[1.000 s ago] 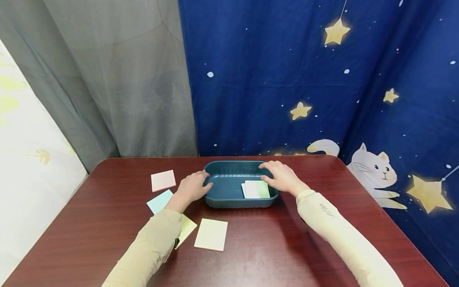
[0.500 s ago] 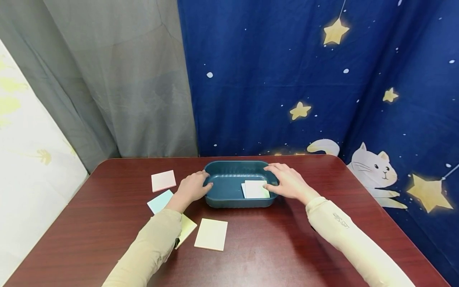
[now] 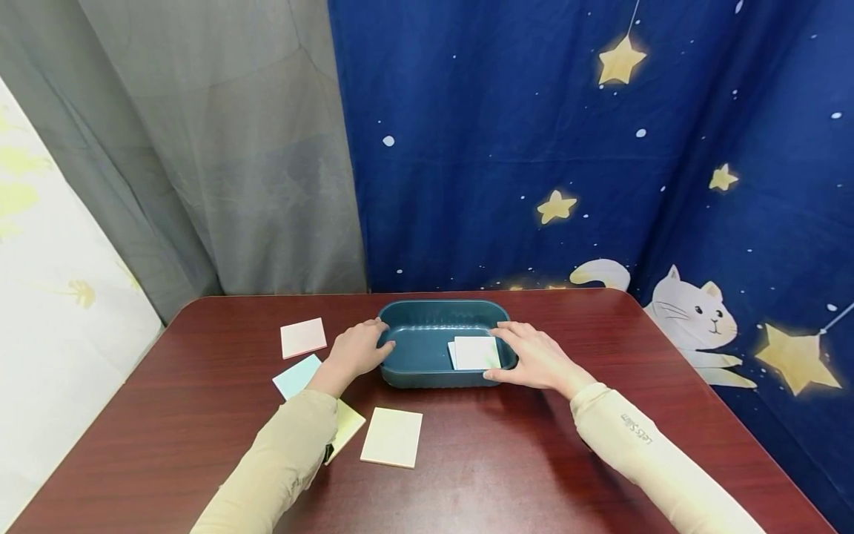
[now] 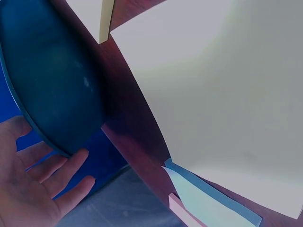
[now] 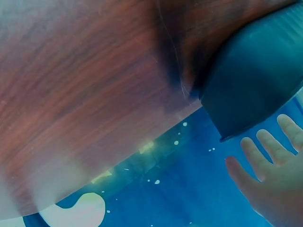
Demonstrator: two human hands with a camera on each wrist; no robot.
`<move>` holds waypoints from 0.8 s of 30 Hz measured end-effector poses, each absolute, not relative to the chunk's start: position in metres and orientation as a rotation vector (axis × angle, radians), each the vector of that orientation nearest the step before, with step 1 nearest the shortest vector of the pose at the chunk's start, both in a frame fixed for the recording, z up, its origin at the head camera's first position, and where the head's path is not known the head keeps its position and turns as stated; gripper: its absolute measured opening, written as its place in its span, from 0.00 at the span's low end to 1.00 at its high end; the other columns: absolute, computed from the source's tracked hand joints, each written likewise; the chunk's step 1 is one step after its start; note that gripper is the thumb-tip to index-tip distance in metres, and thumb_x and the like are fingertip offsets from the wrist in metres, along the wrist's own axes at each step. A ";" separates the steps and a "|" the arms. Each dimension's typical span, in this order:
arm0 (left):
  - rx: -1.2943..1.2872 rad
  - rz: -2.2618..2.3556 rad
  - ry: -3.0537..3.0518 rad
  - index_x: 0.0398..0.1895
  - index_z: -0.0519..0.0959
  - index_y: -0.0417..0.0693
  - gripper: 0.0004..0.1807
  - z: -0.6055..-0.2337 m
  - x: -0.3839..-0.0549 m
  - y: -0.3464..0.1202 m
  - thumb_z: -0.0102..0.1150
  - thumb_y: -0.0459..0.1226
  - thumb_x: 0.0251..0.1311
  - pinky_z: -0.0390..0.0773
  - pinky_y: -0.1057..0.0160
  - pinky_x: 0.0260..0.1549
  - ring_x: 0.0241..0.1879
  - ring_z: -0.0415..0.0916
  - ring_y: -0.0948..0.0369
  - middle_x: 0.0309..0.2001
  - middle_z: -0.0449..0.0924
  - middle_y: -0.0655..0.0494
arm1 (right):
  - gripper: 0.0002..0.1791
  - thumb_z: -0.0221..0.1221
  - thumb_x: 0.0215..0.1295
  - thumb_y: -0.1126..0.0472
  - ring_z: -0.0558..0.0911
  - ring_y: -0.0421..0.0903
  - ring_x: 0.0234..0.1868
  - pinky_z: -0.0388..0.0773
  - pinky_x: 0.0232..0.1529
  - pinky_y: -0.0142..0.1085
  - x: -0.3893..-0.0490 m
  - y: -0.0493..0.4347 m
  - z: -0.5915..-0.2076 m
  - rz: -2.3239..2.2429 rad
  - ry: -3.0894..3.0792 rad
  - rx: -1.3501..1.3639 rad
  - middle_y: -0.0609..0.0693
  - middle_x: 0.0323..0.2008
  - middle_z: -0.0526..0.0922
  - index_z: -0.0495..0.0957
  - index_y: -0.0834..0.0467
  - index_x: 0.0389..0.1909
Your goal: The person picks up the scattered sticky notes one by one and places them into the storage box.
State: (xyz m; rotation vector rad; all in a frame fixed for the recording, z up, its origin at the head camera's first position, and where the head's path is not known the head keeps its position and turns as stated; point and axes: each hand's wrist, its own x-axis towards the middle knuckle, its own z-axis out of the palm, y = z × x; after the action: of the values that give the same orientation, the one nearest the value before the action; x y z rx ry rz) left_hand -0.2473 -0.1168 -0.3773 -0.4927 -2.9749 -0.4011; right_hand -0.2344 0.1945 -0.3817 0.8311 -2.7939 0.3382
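Note:
A dark teal rectangular container (image 3: 427,379) with rounded corners stands near the table's far edge. Inside its right part lie two overlapping pale square paper pads (image 3: 477,353). My left hand (image 3: 356,348) holds the container's left end, thumb over the rim, fingers at the outside. At the right end, my right hand (image 3: 534,357) has its fingers extended and spread, fingertips right at the rim and thumb near the front corner. In the right wrist view, the straight fingers (image 5: 265,142) show close beside the container (image 5: 255,80), holding nothing.
Left on the table (image 3: 480,460) lie a pink pad (image 3: 303,337), a light blue pad (image 3: 296,376), a yellow pad (image 3: 348,424) partly under the left sleeve, and a cream pad (image 3: 392,437). Grey and blue curtains (image 3: 467,148) hang behind the table's far edge.
My right hand has shifted toward me along the container's right end, its thumb moving from over the pads to the front corner. My left hand has stayed in place.

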 end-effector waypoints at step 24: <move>-0.493 -0.346 -2.962 0.55 0.70 0.43 0.26 -0.374 -0.238 -0.118 0.51 0.48 0.57 0.70 0.46 0.42 0.52 0.66 0.46 0.60 0.60 0.42 | 0.41 0.57 0.44 0.32 0.65 0.50 0.54 0.64 0.47 0.50 -0.232 0.198 -0.392 0.349 -2.780 0.844 0.53 0.56 0.67 0.69 0.53 0.56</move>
State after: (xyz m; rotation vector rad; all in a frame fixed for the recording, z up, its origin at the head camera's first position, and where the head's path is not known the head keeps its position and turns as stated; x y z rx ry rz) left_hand -0.2381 -0.1182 -0.3743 -0.4928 -2.9624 -0.3460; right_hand -0.2317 0.1980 -0.3925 0.8441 -2.7800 0.3494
